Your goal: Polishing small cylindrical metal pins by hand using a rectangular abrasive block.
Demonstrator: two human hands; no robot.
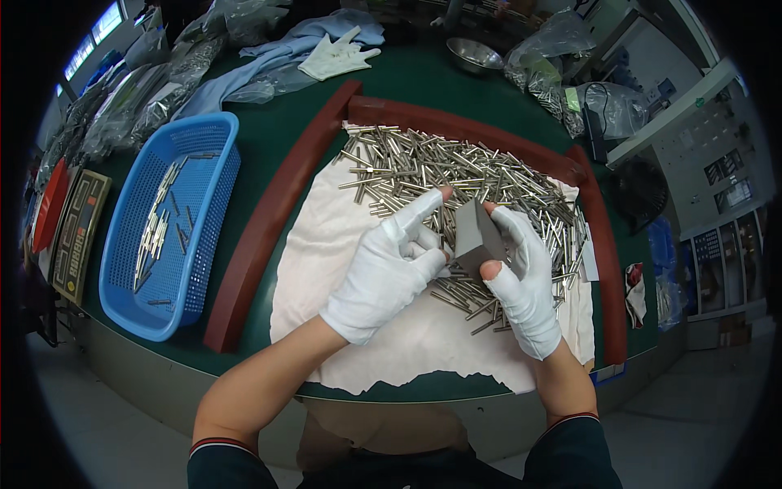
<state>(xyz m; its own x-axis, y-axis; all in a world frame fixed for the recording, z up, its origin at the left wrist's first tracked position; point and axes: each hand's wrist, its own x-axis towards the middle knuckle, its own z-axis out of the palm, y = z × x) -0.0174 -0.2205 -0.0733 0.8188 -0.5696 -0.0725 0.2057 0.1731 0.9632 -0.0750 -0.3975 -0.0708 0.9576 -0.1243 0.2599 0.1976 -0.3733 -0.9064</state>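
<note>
My right hand (524, 281), in a white glove with bare fingertips, grips a plain grey rectangular block (479, 236) between thumb and fingers. Just left of it, my left hand (389, 265) wears a similar glove. Its index finger points out while the thumb meets the curled fingers. Whatever sits between them is too small to make out against the pile behind. Beneath and beyond both hands, many slim metal pins (481, 167) lie heaped on a pale pink cloth (326, 244).
A reddish-brown wooden frame (277, 220) borders the cloth on three sides. To the left stands a blue basket (218, 196) with some pins, beside a keypad device (81, 236). At the back are a white glove (338, 55), a metal bowl (475, 55) and plastic bags (554, 49).
</note>
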